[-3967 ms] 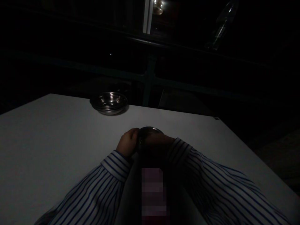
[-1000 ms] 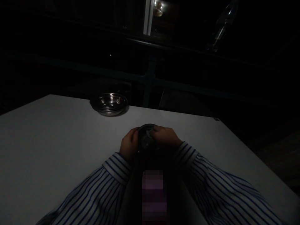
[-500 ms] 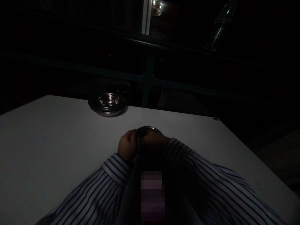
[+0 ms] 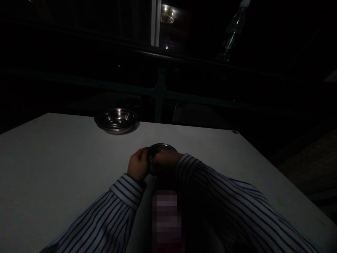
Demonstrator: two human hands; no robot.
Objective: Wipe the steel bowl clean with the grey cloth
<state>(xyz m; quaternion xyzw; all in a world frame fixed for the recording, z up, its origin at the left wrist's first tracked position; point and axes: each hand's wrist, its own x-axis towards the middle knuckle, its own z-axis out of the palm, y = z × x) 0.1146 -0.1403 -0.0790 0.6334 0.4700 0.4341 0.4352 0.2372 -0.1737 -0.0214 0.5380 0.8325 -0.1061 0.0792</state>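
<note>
A round shiny metal bowl (image 4: 152, 160) is in front of me at the near side of the white table (image 4: 86, 151). My left hand (image 4: 138, 164) is closed on its left rim, with the thumb side up. Inside the bowl is my right hand (image 4: 165, 160), reaching over the right rim with its fingers curled down. Deep shadow hides the fingertips, and I cannot make out what they hold. Much of the bowl's near side is dark.
A stack of metal bowls (image 4: 116, 121) stands at the table's far left edge. Behind the table run dark bars (image 4: 160, 88). A clear plastic bottle (image 4: 233, 33) shows at the upper right. The surroundings are very dark.
The view has shifted slightly, so everything appears a little further left. My right hand has moved slightly within the bowl; the left hand keeps its grip on the rim.
</note>
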